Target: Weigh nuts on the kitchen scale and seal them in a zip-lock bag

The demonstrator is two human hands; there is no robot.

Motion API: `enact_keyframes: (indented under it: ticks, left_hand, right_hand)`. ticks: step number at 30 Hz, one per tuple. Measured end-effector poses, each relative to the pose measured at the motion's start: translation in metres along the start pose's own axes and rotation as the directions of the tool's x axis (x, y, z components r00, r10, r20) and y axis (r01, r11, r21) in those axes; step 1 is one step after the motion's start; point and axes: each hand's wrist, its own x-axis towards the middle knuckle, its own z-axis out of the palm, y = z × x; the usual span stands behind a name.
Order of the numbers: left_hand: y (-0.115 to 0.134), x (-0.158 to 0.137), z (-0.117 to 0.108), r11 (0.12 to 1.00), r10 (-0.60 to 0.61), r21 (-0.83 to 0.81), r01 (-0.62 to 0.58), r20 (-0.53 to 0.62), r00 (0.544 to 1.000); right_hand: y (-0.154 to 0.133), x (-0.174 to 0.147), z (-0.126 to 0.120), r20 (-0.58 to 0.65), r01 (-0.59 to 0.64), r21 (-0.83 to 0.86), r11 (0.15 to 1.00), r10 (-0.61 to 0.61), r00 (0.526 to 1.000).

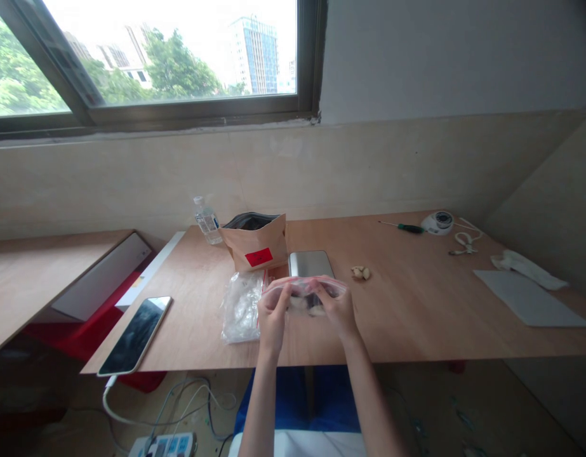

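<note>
Between my two hands is a clear zip-lock bag (299,306) with a pinkish-red strip along its top and several pale pieces inside. My left hand (273,312) pinches the top edge on one side, thumb uppermost. On the other side my right hand (338,306) grips the same edge. Just beyond the bag lies a flat silver scale (312,262), its near part hidden by the bag and hands. A few pale beige pieces (360,273) rest on the table to the right of it. Beside my left hand is a stack of clear plastic bags (242,308).
Behind the plastic bags stands an open brown paper pouch (254,244) with a red label, next to a clear bottle (207,221). A phone (136,336) on a cable lies at left. A green-handled screwdriver (409,228), a white dome camera (437,223) and a grey sheet (526,298) are at right.
</note>
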Motion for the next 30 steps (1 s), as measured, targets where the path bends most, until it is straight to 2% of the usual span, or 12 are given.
enact_keyframes:
  ticks: [7,12,19,30]
  left_hand:
    - [0.000,0.000,-0.005,0.999,-0.020,0.036,0.023,-0.082,0.996]
    - [0.001,-0.001,-0.006,0.995,0.028,0.097,-0.018,-0.110,0.994]
    - [0.002,-0.004,-0.010,0.993,0.026,0.116,-0.008,-0.157,0.987]
    - [-0.003,-0.001,-0.017,0.999,-0.006,0.049,0.011,-0.092,0.996]
  right_hand:
    - [-0.003,0.000,-0.003,-0.008,0.002,0.000,1.000,-0.002,1.000]
    - [-0.006,0.000,-0.003,0.002,-0.019,-0.015,1.000,0.019,1.000]
    - [-0.008,-0.002,0.000,0.020,-0.024,-0.022,0.999,0.024,1.000]
    - [-0.007,-0.001,-0.004,0.034,0.018,-0.051,0.999,-0.016,0.999]
